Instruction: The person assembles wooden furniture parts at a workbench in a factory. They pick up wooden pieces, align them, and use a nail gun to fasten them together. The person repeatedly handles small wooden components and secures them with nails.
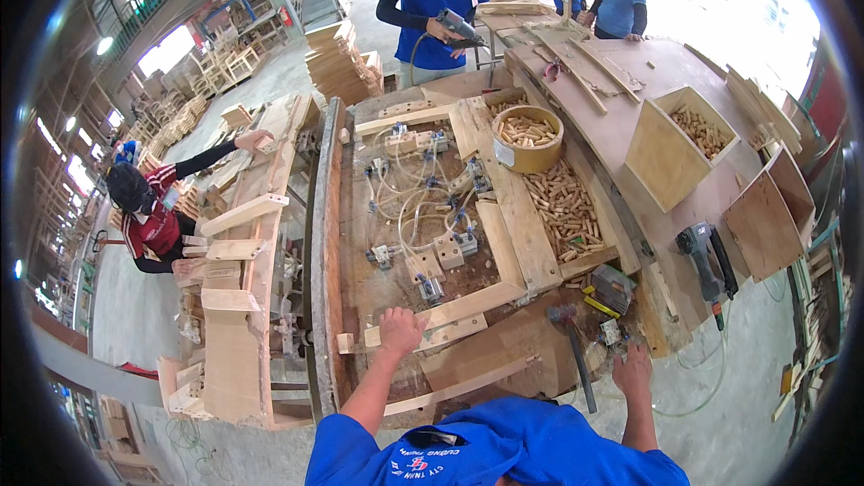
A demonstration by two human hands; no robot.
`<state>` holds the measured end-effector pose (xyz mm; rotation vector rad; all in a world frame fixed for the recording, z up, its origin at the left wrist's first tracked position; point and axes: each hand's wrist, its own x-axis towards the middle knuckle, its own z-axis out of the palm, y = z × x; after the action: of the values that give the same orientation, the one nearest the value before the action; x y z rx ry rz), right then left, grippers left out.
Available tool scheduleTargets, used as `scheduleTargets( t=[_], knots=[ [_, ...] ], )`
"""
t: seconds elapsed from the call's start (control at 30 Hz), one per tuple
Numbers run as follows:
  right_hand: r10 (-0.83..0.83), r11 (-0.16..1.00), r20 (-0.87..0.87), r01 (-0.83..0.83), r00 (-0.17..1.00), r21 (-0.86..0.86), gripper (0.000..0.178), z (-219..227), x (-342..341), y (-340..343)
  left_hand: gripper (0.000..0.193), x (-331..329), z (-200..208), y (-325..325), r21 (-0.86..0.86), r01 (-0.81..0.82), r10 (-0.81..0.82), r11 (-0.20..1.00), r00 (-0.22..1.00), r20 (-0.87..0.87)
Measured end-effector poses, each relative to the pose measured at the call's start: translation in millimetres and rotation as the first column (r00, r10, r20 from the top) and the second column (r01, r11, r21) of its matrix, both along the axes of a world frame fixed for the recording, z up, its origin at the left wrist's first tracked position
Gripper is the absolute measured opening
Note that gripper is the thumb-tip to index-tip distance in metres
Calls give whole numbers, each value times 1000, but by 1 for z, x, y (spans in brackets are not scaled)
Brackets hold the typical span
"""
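The straight, squared rail of pale bare wood point(470, 304) lies on the brown, worn wooden surface point(358, 292), along the near side of the work, its right end meeting a pale wooden side piece point(500, 243). The left hand point(401, 331) rests near the rail's left end with the fingers bent over it; whether they truly grasp it or only press down, I cannot tell. The right hand point(633, 369) is at the surface's near right edge, by a small silver metal fitting point(611, 333); its fingers are bent, but I cannot tell if they close on the fitting or merely touch it.

The rail should be stiff and fairly light, dry rather than slippery, and hard to break, though its edges could dent. The best hold is probably across its width near the free left end, or 1 hand toward each end if it is lifted.

A black-handled hammer point(580, 364) lies beside the right hand. Clear flexible hoses point(416, 211) coil beyond the rail; farther off, a round tan tub point(529, 160) of wooden dowels stands by a loose heap of short dowels point(562, 207).
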<state>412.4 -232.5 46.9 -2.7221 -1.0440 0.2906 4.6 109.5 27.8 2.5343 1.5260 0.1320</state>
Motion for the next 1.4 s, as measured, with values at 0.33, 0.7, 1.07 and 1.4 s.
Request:
scheduleTargets(
  t=[0.33,0.7,1.07,1.4],
  knots=[
    [-18,998,6,17,1000,53,38,-17,18,6,43,6,3,-5,47,-9,10,999,1000,-21],
    [-125,972,-36,130,991,194,25,-13,27,44,24,23,3,-20,128,-24,3,992,987,164],
    [-145,971,32,136,989,196,23,-16,30,45,18,26,0,-20,-5,-66,66,998,979,192],
    [-127,974,39,117,991,195,25,-19,29,42,20,29,2,-21,-66,-131,138,989,983,120]
  ],
)
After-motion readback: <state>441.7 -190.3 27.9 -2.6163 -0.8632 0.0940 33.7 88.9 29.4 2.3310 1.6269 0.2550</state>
